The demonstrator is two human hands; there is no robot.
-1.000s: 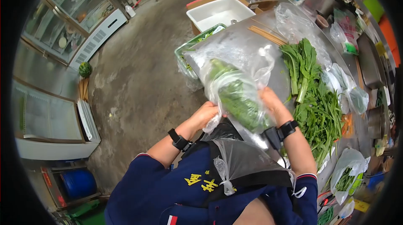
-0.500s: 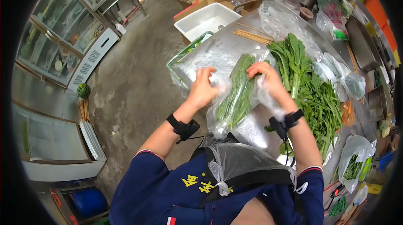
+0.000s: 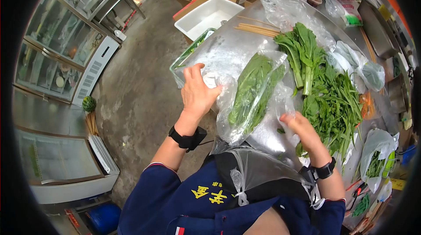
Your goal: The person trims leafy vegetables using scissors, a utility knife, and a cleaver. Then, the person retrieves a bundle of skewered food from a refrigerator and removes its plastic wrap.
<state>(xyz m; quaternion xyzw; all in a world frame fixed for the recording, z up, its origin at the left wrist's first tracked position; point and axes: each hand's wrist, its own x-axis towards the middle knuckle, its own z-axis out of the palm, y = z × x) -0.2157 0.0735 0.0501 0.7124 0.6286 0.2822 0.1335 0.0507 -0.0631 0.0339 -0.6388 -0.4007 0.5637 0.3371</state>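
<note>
A clear plastic bag (image 3: pixel 229 133) lies on the steel table in front of me, with leafy green lettuce (image 3: pixel 254 86) inside it. My left hand (image 3: pixel 197 93) is at the bag's left side, thumb and fingers apart, the thumb by the loose film. On the right, my right hand (image 3: pixel 303 132) has its fingers curled at the bag's right edge, where the film stretches up from the fingertips; the exact grip is slightly blurred. Just beyond that hand rests a pile of loose greens (image 3: pixel 331 107), with larger leafy stalks (image 3: pixel 302 55) above it.
Wooden skewers (image 3: pixel 256 29) lie at the table's far side, near crumpled plastic bags (image 3: pixel 298 13). A white bin (image 3: pixel 206 17) and a green crate (image 3: pixel 177 66) stand beyond the left edge. Another bag of greens (image 3: pixel 375 165) sits at the right. Glass-door fridges (image 3: pixel 57 50) line the left.
My right hand has moved from the bag's top down and right to its lower right edge. The left hand has shifted slightly left. The bag now lies spread wider and flatter around the lettuce.
</note>
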